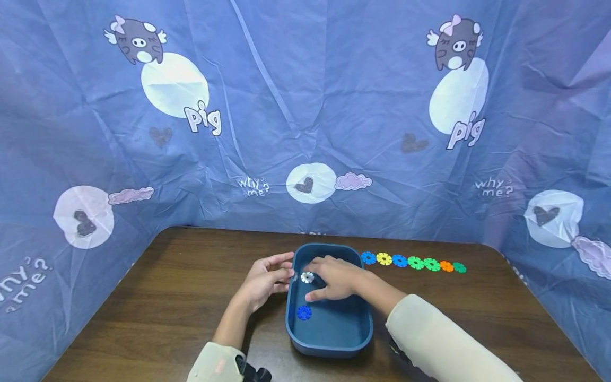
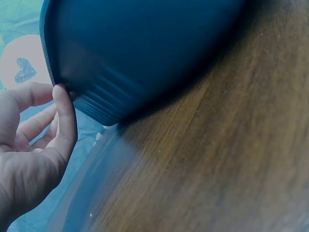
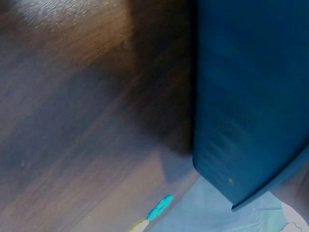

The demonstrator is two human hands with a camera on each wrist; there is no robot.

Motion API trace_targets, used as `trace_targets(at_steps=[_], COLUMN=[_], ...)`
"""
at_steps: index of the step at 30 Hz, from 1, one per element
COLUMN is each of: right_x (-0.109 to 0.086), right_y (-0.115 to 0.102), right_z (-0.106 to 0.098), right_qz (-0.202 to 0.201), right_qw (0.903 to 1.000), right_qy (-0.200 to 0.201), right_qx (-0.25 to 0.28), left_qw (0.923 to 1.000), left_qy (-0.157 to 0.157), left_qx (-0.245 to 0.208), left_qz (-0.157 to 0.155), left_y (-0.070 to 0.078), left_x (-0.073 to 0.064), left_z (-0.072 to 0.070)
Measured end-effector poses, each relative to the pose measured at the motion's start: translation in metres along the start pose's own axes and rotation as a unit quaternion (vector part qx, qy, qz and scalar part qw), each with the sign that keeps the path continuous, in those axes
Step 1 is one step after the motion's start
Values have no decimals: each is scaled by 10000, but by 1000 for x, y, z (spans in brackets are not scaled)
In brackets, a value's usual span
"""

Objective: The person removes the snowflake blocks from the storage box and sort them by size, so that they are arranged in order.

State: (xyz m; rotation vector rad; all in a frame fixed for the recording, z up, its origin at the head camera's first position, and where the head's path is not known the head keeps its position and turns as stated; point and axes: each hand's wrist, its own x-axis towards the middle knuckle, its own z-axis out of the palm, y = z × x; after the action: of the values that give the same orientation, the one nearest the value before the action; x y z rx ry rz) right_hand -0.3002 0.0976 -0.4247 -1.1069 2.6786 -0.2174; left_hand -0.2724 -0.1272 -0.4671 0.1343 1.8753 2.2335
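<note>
A dark blue plastic bin (image 1: 329, 351) stands on the table. My left hand (image 1: 264, 281) is at its left side, and in the left wrist view the thumb and a finger (image 2: 65, 113) pinch the bin's rim. Inside the bin, my right hand (image 1: 336, 277) reaches down with thumb and fingers spread apart. A white flower-shaped disc (image 1: 307, 277) shows beside its fingertips; whether they touch is unclear. Nearer the front lies a dark blue notched disc (image 1: 304, 313). The right wrist view shows only the bin's outer wall (image 3: 246, 106), with the fingers hidden.
To the right of the bin, several notched discs lie in a row, among them a yellow one (image 1: 384, 259), a light green one (image 1: 416, 263) and an orange one (image 1: 446, 266). Behind the brown wooden table (image 1: 191, 286) hangs a blue printed cloth (image 1: 305, 106).
</note>
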Motion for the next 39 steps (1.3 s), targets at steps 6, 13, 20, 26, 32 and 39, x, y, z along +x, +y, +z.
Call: trace_targets(at_steps=[6, 13, 20, 26, 32, 39], right_x=[3, 1, -10, -16, -11, 0], right_y=[0, 1, 0, 1, 0, 1], right_z=[7, 10, 8, 8, 8, 10], right_qz=[35, -89, -392, -603, -771, -752], right_qw=[9995, 9994, 9988, 9979, 9962, 9930], right_qy=[-150, -128, -162, -233, -56, -15], right_qx=[-276, -314, -236, 22, 403, 910], left_qw=[10000, 10000, 9999, 9999, 10000, 9999], left_qy=[-38, -51, -83, -80, -47, -66], left_qx=[-38, -69, -90, -63, -59, -79], left_qz=[-9, -15, 19, 42, 31, 20], left_y=[-1, -1, -1, 0, -1, -1], left_x=[1, 1, 1, 1, 1, 1], left_z=[0, 1, 1, 1, 0, -1])
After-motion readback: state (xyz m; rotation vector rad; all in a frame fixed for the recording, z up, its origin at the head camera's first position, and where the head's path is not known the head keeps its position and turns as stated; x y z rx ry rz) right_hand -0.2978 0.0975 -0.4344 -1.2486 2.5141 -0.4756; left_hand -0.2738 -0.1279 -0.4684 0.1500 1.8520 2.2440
